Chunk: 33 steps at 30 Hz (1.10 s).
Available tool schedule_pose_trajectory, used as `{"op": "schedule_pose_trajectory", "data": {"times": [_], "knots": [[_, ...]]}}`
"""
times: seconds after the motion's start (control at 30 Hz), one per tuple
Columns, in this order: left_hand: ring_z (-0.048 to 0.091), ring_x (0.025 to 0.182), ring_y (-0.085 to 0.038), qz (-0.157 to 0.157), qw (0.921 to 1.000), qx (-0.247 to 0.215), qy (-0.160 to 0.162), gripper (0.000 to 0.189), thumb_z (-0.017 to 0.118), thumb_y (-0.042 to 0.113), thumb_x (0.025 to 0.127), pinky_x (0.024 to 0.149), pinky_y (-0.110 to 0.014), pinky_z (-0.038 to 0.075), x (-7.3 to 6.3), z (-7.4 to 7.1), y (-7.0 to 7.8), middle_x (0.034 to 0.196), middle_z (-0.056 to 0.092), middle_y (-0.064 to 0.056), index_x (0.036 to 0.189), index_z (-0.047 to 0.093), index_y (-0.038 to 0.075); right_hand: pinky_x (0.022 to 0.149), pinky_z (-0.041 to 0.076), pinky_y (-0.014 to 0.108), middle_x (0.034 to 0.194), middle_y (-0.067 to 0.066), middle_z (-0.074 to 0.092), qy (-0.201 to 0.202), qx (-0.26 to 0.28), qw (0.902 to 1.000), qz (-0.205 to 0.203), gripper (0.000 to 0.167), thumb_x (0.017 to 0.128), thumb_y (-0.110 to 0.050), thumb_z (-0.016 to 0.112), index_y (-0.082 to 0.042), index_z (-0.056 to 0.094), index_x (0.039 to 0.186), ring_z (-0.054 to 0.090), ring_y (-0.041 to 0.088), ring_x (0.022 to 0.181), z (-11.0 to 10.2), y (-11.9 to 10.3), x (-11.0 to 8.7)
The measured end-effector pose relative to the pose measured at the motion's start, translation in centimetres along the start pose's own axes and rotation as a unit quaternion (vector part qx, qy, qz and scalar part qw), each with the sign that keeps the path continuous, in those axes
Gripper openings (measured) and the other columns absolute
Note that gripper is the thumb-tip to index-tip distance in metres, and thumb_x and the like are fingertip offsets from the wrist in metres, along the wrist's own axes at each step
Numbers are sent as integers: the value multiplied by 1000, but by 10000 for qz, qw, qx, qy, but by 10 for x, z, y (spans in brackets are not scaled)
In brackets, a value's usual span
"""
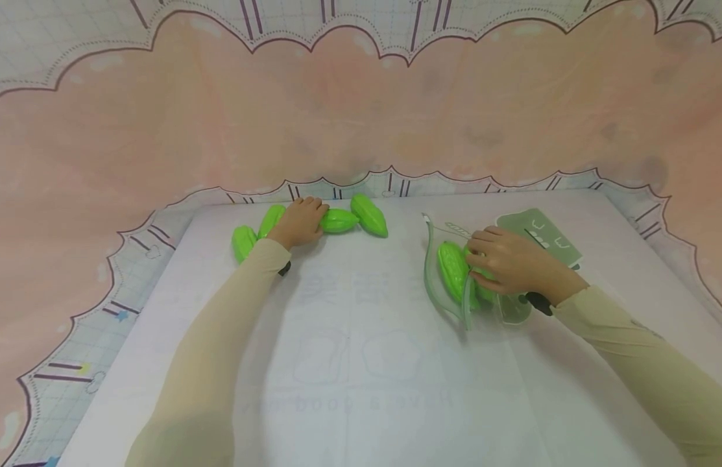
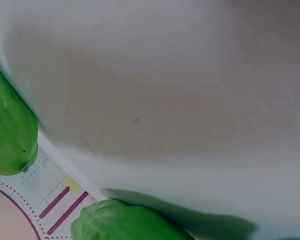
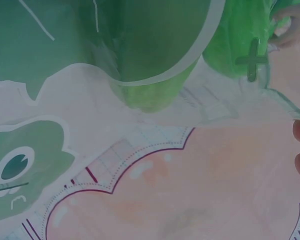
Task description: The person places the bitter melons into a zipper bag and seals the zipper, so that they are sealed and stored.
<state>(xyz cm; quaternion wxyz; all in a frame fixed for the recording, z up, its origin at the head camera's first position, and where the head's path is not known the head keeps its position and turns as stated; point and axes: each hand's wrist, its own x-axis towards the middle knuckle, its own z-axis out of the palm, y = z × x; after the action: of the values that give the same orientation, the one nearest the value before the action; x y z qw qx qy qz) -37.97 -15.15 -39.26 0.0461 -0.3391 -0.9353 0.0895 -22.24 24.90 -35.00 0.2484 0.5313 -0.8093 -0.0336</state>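
Taking up a single piece seems the step in hand, and it is best done by grasping across the thick middle, since the glossy, ridged skin may slip if only an end is pinched. The left hand [image 1: 299, 222] is set near the back edge of the counter [image 1: 279, 389], left of its middle, with its fingertips at the end of a green fruit [image 1: 339, 221]; whether that piece is firmly gripped cannot be told. Just beside it, a second fruit [image 1: 369, 216] is slanted near the back edge, and two more fruits [image 1: 244, 242] are found on the hand's other side, toward the back left corner. Care is needed that these neighbours are not nudged or set rolling by a knuckle.

Toward the right edge, a clear bag [image 1: 538, 237] is steadied by the right hand [image 1: 503, 263], its fingers curled narrowly on the plastic near the mouth. Two pieces [image 1: 453, 269] are already held inside. The green rim [image 1: 429, 272] is bowed apart, and its gap is best kept wide and turned leftward; if the film is allowed to sag, the entry could be blocked.
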Motion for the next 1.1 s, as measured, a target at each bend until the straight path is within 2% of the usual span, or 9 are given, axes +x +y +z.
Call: {"op": "schedule_pose_trajectory", "data": {"times": [0.23, 0.7, 1.1], "knots": [[49, 117, -35, 24, 10000, 11, 6, 50, 56, 24, 85, 104, -48, 39, -1, 0, -1, 124, 53, -20, 127, 49, -1, 66, 49, 35, 76, 6, 60, -72, -7, 10000, 35, 16, 72, -21, 66, -6, 62, 77, 55, 22, 73, -2, 0, 1], [52, 113, -34, 173, 9996, 70, 193, 46, 60, 27, 85, 102, -47, 41, -5, -1, 0, 119, 55, -19, 122, 51, 0, 66, 48, 34, 76, 5, 59, -27, -6, 10000, 20, 15, 75, -21, 62, -6, 61, 76, 54, 21, 73, -2, 0, 0], [52, 116, -37, 115, 9999, -40, 26, 49, 59, 27, 86, 105, -49, 39, -9, -5, 3, 121, 56, -20, 125, 48, -1, 66, 48, 35, 76, 5, 58, 6, 40, 10000, 17, 14, 77, -21, 61, -7, 60, 76, 54, 21, 73, -1, 0, 0]]}}
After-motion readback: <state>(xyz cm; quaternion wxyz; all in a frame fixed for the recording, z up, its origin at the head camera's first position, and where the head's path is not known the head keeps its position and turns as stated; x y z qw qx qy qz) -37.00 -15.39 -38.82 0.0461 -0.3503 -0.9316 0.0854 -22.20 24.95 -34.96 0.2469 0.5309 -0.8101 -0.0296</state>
